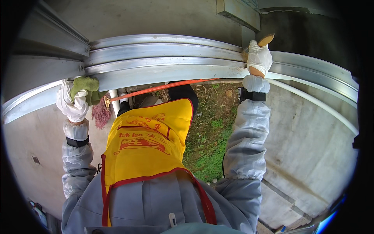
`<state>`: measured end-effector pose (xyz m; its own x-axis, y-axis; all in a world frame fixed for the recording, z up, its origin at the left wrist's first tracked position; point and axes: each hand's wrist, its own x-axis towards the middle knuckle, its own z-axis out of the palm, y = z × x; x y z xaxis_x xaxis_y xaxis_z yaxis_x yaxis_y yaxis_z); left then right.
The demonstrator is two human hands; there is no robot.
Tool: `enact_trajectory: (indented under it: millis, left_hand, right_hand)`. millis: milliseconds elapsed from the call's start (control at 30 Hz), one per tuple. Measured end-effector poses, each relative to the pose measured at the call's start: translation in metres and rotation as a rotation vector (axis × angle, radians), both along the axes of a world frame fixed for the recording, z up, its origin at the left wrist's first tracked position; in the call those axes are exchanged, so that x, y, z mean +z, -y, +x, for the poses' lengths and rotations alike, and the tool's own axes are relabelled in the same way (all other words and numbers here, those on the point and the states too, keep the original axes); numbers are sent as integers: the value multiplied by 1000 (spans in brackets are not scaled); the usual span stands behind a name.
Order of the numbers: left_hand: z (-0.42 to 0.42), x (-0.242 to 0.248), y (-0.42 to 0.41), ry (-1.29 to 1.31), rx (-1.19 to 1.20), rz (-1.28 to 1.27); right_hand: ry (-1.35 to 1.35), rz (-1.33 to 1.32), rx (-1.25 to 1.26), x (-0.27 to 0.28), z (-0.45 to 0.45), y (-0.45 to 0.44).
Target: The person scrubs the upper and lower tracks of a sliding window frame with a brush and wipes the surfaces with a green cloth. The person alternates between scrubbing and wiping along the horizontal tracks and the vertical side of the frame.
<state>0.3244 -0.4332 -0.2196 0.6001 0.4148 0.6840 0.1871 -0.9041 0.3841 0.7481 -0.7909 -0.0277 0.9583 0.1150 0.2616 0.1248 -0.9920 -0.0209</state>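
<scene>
My left hand (73, 101), in a white glove, holds a green cloth (85, 87) against the lower edge of the metal window track. In a white glove too, my right hand (259, 58) is closed around a brush or scraper with a wooden handle (266, 40); its working end is mostly hidden by the hand and rests at the track. Between both hands run the long parallel rails of the metal track (166, 51). Some brown dirt shows on the rails beside my right hand.
Below the track, a mop with an orange-red handle (163, 88) and pinkish strands (101, 112) leans near white pipes (114, 101). A white pipe (315, 101) runs along the right wall. Grass and soil (213, 140) lie below. A beige ledge (238, 13) juts at the top.
</scene>
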Motion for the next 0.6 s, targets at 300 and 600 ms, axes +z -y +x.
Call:
enact_trajectory:
  millis: [300,600]
  left_hand:
    - [5,7,2,-84,80,-107]
    - [20,33,12,-90,70,-126]
  right_hand:
    - [157,401,452,-34,-80,-56]
    - [246,75,295,-33,-26,-3]
